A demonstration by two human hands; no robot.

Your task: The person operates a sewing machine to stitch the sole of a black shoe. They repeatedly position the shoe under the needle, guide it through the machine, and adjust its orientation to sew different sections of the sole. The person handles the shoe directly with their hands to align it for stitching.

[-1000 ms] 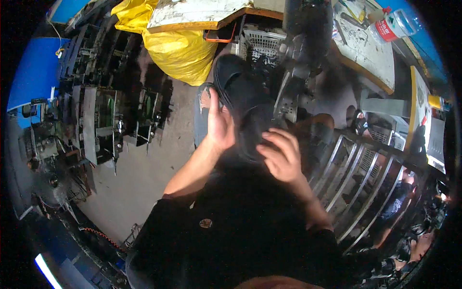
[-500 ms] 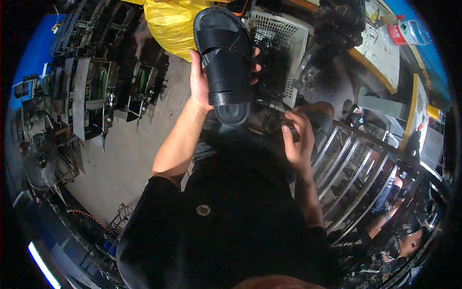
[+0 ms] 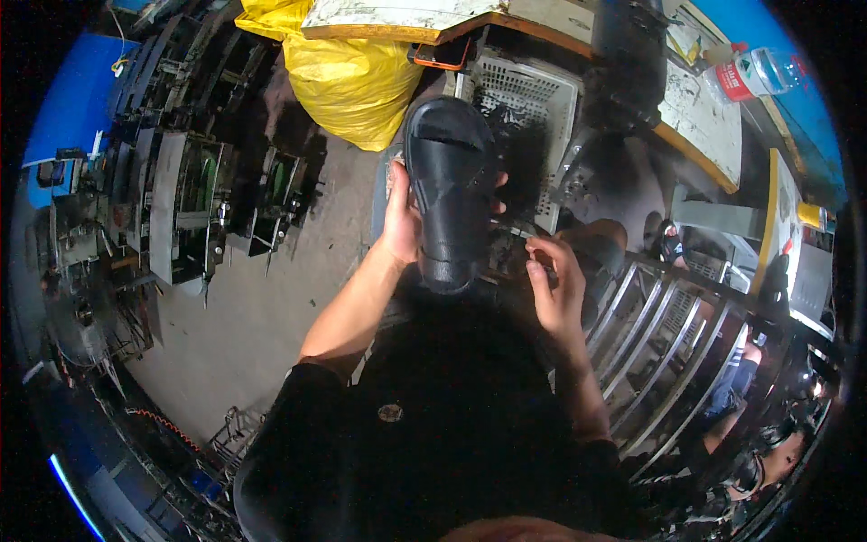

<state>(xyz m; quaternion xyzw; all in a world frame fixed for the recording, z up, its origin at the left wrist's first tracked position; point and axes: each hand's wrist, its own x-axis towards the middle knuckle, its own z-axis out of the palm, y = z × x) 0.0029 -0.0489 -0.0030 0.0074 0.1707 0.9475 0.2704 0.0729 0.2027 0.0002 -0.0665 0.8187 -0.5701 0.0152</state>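
Note:
A black slide sandal (image 3: 452, 194) with wide crossed straps lies in my left hand (image 3: 403, 217). The thumb presses along its left edge, and fingertips show at the right edge, so the hand wraps around it from beneath. The sandal's toe end points away from me and its heel end is nearest my body. To the right and apart from the sandal, my right hand (image 3: 560, 285) is closed in a pinch. A thin pale metallic tool (image 3: 517, 230) sticks out from its fingertips; its exact kind is too small to make out.
Beyond the sandal are a yellow sack (image 3: 348, 86), an orange-edged phone (image 3: 441, 56) and a light plastic crate (image 3: 562, 99). A worktable (image 3: 700, 117) with a plastic bottle (image 3: 754, 74) stands at far right. Metal rack bars (image 3: 664, 334) are on the right, dark machinery (image 3: 185, 208) on the left.
My left hand has brought the sandal nearer my body and a little to the right. My right hand stays in almost the same place. More of the worktable's far edge shows now.

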